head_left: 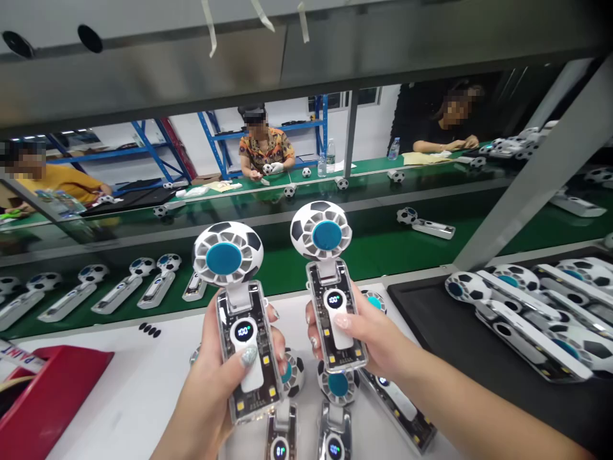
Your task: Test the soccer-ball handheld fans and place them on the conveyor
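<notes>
My left hand [211,377] is wrapped round a handheld fan [239,299] with a football-patterned head and a clear body; the thumb lies on its white button panel. The lit round display reads 100. In my right hand [378,329] is a matching fan [329,271], its display also at 100 and the thumb on its panel. Both fans are upright, side by side, heads away from me. Beneath them on the white table lie more such fans, among them one at lower left [282,418], one in the middle [335,415] and one at right [402,409], partly hidden by my hands.
A black tray [416,313] holding several fans is on the right. A red tape dispenser [57,390] and small black ovals [149,330] are at left. Beyond runs a green conveyor [373,255] carrying fans, under a metal frame [517,166]. Several co-workers sit across it.
</notes>
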Demonstrator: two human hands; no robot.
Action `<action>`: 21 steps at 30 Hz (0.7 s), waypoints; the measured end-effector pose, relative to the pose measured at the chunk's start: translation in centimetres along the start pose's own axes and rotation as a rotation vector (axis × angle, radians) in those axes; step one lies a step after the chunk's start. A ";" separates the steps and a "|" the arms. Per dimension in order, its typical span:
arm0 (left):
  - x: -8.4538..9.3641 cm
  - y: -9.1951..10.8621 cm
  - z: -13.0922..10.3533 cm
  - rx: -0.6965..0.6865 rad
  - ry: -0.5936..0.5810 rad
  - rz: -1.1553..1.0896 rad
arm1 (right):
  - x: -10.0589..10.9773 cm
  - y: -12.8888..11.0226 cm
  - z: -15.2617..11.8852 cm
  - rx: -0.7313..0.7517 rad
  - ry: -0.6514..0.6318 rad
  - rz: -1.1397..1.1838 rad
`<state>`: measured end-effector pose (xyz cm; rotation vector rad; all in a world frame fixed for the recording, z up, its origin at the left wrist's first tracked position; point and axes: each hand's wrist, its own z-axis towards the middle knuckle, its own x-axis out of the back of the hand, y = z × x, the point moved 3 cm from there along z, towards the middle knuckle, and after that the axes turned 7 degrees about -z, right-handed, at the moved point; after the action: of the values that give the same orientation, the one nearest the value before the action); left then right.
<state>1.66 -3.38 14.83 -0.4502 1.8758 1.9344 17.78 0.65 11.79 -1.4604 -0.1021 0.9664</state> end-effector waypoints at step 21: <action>0.0 -0.2 -0.6 0.045 -0.066 -0.039 | -0.2 0.0 -0.3 -0.004 0.047 -0.062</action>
<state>1.74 -3.93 14.61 -0.4018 1.8519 1.8550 17.83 0.25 11.80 -1.4741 -0.1139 0.8816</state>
